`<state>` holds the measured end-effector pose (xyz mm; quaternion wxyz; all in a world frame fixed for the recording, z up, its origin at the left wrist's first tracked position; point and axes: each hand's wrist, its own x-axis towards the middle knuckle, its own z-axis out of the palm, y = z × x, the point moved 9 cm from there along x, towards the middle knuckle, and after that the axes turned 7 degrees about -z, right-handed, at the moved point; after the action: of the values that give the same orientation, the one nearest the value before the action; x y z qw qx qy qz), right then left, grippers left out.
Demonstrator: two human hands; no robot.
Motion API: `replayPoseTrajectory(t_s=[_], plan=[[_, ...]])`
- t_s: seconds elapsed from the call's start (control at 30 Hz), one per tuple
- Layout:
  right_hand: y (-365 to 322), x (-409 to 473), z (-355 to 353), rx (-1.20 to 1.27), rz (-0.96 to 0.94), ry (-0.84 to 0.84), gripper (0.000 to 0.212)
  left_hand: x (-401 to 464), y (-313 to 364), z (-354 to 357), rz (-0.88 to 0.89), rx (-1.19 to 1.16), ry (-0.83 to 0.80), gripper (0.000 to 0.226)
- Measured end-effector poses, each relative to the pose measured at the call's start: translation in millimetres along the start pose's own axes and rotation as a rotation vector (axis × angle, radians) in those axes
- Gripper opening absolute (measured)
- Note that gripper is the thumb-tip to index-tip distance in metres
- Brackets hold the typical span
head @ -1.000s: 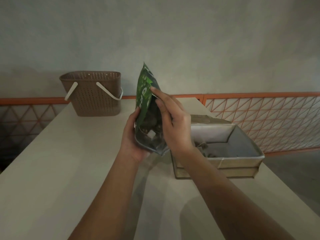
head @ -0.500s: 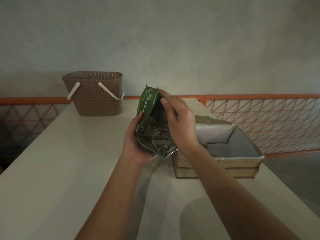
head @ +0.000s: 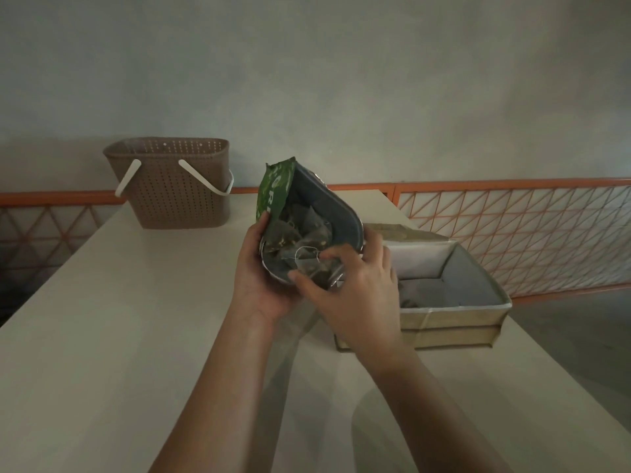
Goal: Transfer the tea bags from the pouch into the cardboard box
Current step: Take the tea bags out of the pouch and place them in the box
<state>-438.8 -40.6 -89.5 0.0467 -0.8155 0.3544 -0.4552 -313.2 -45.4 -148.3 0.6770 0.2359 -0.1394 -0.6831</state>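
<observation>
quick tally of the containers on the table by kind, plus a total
green pouch, held open in the left hand with the right hand at its mouth: 1
cardboard box: 1
brown basket: 1
total: 3

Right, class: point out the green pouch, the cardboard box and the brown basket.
green pouch (head: 276,191): head view, printed green outer face.
cardboard box (head: 454,317): head view, near outer wall.
brown basket (head: 177,196): head view, perforated front wall.
</observation>
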Motion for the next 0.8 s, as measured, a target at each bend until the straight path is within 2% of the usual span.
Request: replayPoseTrajectory(t_s=[0.07, 0.17, 0.3, 0.4, 0.53, 0.67, 0.8], plan=[[1, -1, 4, -0.080, 0.040, -0.073, 0.050, 1, -2, 1, 0.016, -0.013, -0.010, 0.070], [11, 2, 7, -0.035, 0.094, -0.181, 0.027, 6, -5, -2, 0.015, 0.016, 0.008, 0.070], [26, 16, -10, 0.262, 0.142, -0.091, 0.010, 9, -7, -3, 0.037, 0.026, 0.007, 0.067], [30, 27, -37, 0.394, 0.128, 0.014, 0.017, 10, -8, -4, 0.068, 0.022, 0.026, 0.063], [44, 31, -71, 0.587, 0.173, 0.188, 0.014, 10, -11, -1, 0.078, 0.019, -0.008, 0.060], [75, 21, -73, 0.585, 0.271, 0.232, 0.010, 10, -16, 1, 0.056, 0.066, -0.079, 0.065], [98, 9, -67, 0.527, 0.344, 0.204, 0.017, 7, -21, 4, 0.033, 0.024, -0.128, 0.069]])
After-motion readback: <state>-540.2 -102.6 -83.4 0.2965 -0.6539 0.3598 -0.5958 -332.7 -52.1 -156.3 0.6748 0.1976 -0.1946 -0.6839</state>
